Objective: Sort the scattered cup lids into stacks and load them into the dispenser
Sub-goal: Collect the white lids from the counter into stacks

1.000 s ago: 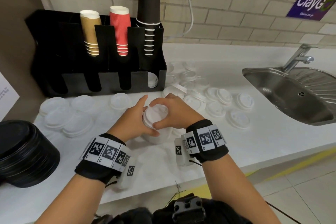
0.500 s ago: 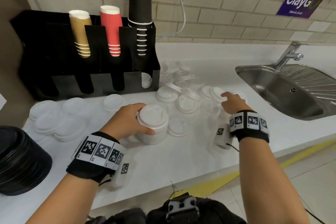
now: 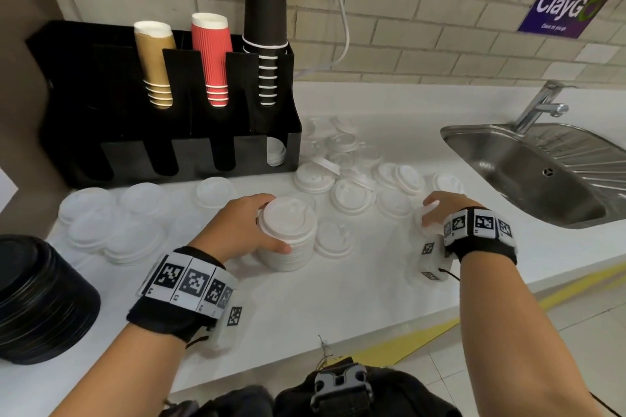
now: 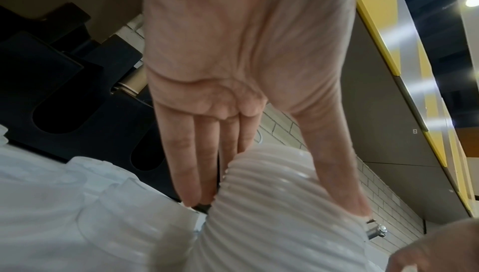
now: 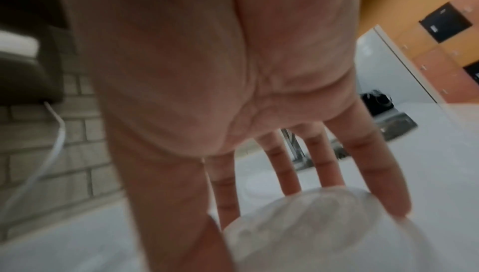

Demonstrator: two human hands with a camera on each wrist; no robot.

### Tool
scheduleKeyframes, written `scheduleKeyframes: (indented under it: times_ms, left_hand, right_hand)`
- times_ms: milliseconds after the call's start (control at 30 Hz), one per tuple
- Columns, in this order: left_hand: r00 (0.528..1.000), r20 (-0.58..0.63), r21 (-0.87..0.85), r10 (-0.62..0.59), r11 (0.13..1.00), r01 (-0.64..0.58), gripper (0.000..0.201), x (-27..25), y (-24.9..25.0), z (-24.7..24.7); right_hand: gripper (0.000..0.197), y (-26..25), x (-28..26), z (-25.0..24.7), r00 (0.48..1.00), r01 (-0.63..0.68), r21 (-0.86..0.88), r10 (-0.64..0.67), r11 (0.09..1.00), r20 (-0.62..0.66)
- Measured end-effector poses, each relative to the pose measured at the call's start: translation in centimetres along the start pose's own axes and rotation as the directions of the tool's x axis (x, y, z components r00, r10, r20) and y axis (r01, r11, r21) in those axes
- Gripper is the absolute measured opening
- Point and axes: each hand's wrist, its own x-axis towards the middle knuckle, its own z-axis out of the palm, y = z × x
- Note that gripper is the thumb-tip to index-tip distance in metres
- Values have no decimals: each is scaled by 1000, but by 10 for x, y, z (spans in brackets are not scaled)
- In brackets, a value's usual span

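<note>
Left fingers (image 4: pixel 186 165): lie straight along the far side of the stack of white lids (image 3: pixel 288 234), thumb on its near side; the left hand (image 3: pixel 237 230) grasps the stack between them.
Stack of white lids: upright on the counter (image 3: pixel 338 298), in front of the dispenser's right end; the left wrist view shows its ribbed edges (image 4: pixel 272 204) tight together.
Right fingers (image 5: pixel 373 174): spread and reaching down over a single white lid (image 5: pixel 311 225), thumb on its near edge; the right hand (image 3: pixel 443 210) grasps this lid, though the view is blurred.
Single white lid: at the counter, well to the right of the stack, near the sink (image 3: pixel 528 176); whether it is off the surface I cannot tell.
Scattered white lids (image 3: pixel 352 196): loose on the counter behind and right of the stack, between dispenser and sink; one lid (image 3: pixel 333 239) lies just beside the stack on its right.
Clear lids (image 3: pixel 108 223): low piles left of the stack, in front of the dispenser.
Dispenser (image 3: pixel 169 132): black, at the wall behind the stack; its rightmost front slot holds a few white lids (image 3: pixel 276 152); brown, red and black cups stand inverted in the top.
Black lids (image 3: pixel 37 298): a tall pile at the counter's left edge, far left of the stack.
</note>
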Motion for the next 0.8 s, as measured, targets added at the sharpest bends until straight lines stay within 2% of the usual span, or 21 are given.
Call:
scheduleKeyframes:
  times_ms: [67, 100, 167, 233, 300, 400, 600, 800]
  left_hand:
    - [1000, -3, -7, -1, 1000, 1, 63, -1, 0, 0]
    - [1000, -6, -8, 1, 1000, -1, 63, -1, 0, 0]
    - [1000, -11, 17, 9, 1000, -9, 66, -1, 0, 0]
    - [1000, -22, 75, 2, 997, -1, 75, -1, 1, 1]
    - [1000, -30, 109, -7, 994, 10, 81, -2, 1, 1]
    - [999, -36, 113, -3, 994, 7, 89, -3, 2, 2]
    - [999, -49, 30, -23, 999, 24, 129, -6, 2, 3]
    - [998, -65, -19, -3, 1000, 2, 141, -4, 1, 8]
  right_hand:
    - [49, -12, -13, -9, 998, 40, 29, -39, 999, -45]
    - [51, -21, -21, -12, 995, 95, 125, -91, 988, -39]
    - [48, -43, -43, -13, 964, 243, 405, -267, 881, 3]
    - [46, -68, -70, -5, 887, 380, 545, -462, 747, 15]
    - [46, -91, -88, 7, 801, 509, 536, -598, 674, -10]
    - [47, -113, -102, 28, 728, 615, 495, -683, 613, -58]
    - [50, -133, -108, 55, 696, 669, 438, -714, 601, -83]
    - [56, -148, -110, 64, 663, 724, 314, -745, 615, -71]
